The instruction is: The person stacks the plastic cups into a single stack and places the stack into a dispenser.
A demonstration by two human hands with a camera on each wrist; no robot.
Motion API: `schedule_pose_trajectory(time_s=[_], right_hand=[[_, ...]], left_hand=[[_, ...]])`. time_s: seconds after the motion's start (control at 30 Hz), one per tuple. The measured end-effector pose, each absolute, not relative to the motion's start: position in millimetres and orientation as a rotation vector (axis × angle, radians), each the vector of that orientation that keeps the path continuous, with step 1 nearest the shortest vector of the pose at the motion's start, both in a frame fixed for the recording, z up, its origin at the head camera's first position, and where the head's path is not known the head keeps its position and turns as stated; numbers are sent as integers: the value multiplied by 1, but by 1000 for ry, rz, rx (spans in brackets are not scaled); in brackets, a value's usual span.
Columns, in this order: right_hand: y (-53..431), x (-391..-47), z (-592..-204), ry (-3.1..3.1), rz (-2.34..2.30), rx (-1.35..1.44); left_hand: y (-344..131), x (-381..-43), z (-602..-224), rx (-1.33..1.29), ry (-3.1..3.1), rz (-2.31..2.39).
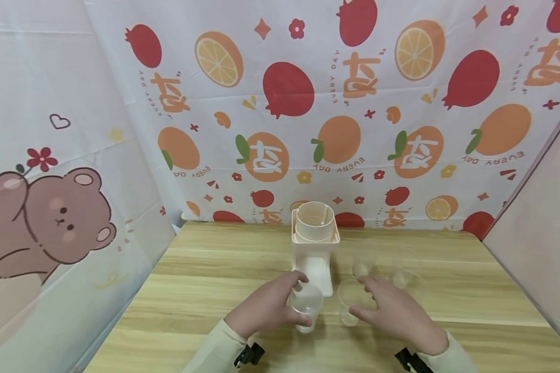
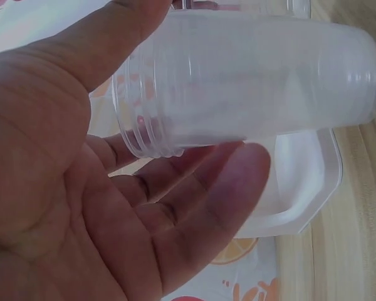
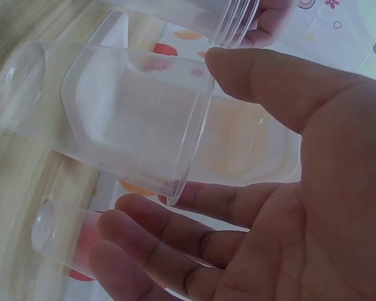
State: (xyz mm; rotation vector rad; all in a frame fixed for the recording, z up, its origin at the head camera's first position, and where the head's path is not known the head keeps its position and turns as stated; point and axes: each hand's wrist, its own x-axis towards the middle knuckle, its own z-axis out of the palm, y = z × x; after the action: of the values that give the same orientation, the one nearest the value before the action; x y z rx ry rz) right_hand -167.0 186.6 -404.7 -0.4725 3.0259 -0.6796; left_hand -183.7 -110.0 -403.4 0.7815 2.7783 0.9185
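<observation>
My left hand [image 1: 280, 303] curls round the upper part of a stack of clear plastic cups [image 1: 306, 306], thumb in front and fingers behind. Several nested rims of that stack [image 2: 238, 81] show in the left wrist view. To its right, my right hand [image 1: 394, 311] has thumb and index finger at opposite sides of the rim of a single clear plastic cup [image 3: 138, 113]; the other fingers are spread below it in the right wrist view. Just behind the cups stands a white stand [image 1: 313, 259] with a cream cylinder [image 1: 315, 223] on top.
More clear cups stand on the wooden table [image 1: 205, 280] beyond my right hand, among them one cup [image 1: 402, 278] that is faint and hard to make out. A fruit-print cloth [image 1: 308, 145] hangs behind the table, and a bear-print cloth [image 1: 65, 217] at the left.
</observation>
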Motion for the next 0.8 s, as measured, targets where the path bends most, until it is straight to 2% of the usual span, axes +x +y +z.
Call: schedule_pose_trajectory(time_s=[0.8], right_hand=[[184, -171, -401, 3229, -745, -545]], left_hand=[[-105, -180, -405, 765, 2825, 869]])
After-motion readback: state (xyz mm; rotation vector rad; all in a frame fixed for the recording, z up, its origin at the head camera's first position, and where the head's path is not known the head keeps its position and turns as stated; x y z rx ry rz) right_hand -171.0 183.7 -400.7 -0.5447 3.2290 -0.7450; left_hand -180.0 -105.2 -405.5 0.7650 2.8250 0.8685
